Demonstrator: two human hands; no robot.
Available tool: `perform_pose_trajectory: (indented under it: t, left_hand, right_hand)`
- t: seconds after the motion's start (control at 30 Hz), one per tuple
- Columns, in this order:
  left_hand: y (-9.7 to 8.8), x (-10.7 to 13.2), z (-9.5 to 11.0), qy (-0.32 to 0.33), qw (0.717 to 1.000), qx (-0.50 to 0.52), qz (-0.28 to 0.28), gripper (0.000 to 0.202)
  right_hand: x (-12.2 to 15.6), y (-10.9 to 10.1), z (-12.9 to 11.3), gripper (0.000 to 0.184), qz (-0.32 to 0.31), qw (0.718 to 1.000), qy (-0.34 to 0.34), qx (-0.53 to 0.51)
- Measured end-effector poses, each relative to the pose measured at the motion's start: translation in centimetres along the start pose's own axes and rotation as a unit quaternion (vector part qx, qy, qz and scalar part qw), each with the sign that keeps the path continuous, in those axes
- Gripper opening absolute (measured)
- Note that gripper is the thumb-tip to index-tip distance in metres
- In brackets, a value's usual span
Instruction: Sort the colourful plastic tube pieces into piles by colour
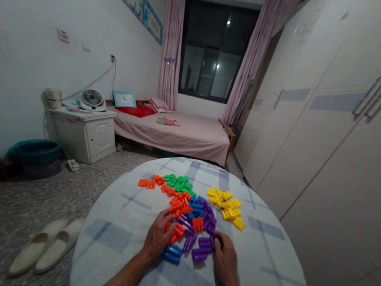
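A heap of short plastic tube pieces lies on a round table [120, 228] with a pale checked cloth. Orange pieces [176, 203], green pieces [178, 182], yellow pieces [227, 206], blue pieces [172, 253] and purple pieces [201, 250] are grouped roughly by colour. My left hand [157, 237] rests on the near left of the heap, fingers curled among orange and red pieces. My right hand [225, 258] sits at the near right, fingers bent against the purple pieces. What either hand grips is hidden.
A pink bed [184, 135] stands under a dark window at the back. A white bedside cabinet [86, 134] with a small fan is on the left. White wardrobe doors [336, 150] line the right. Pale slippers [46, 245] and a teal basin [34, 153] lie on the floor.
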State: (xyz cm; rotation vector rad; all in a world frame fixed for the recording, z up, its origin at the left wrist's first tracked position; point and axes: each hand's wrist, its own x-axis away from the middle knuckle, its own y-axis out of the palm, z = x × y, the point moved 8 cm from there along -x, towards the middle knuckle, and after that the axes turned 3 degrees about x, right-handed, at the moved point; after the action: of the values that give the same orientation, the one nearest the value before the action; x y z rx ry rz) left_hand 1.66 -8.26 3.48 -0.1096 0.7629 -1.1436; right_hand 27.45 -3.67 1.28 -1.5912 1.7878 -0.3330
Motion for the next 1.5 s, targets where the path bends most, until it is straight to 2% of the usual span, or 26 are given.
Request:
perform_pose_trajectory:
  t: [0.13, 0.27, 0.77, 1.5]
  left_hand:
    - [0.1, 0.0, -1.0, -0.030, 0.999, -0.017, 0.001, 0.024]
    - [0.5, 0.1, -1.4, -0.029, 0.999, -0.031, -0.014, 0.023]
    - [0.8, 0.1, -1.6, -0.041, 0.998, -0.028, -0.036, 0.025]
    - [0.7, 0.1, -1.8, -0.027, 0.999, -0.024, -0.023, 0.023]
  right_hand:
    - [0.0, 0.0, 0.0, 0.037, 0.000, 1.000, -0.003, 0.000]
    - [0.1, 0.1, 0.0, 0.036, -0.009, 1.000, -0.004, 0.000]
    - [0.1, -0.2, -0.4, 0.035, -0.003, 1.000, -0.008, 0.004]
    - [0.1, 0.0, -0.2, 0.037, -0.019, 1.000, -0.003, 0.013]
